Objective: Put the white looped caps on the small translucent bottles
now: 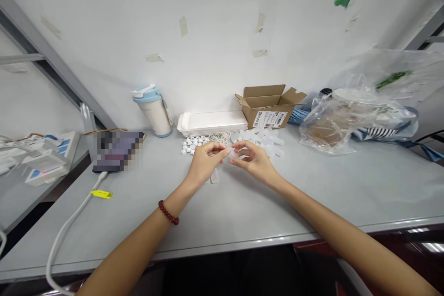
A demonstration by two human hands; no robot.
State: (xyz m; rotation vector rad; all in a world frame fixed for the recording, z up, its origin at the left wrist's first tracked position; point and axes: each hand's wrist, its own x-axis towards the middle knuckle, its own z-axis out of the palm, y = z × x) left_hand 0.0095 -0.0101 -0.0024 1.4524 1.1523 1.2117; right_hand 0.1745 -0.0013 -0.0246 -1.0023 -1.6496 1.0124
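Note:
Over the middle of the grey table, my left hand [204, 163] and my right hand [255, 163] meet with fingertips close together. The right fingers pinch a small translucent plastic piece [233, 153]. My left thumb and index finger are closed at its left end; what lies between them is too small to make out. Below the left hand lies another translucent plastic piece [215, 176]. Behind the hands are small white caps [193, 142], a tangle of thin whitish loops [221, 138] and a heap of similar translucent pieces [261, 136].
Along the wall stand a blue-lidded tumbler [153, 110], stacked white trays [215, 121] and an open cardboard box [268, 108]. Clear plastic bags [333, 127] lie at right. A phone [116, 150] with a white cable [74, 215] is at left on the table [249, 222].

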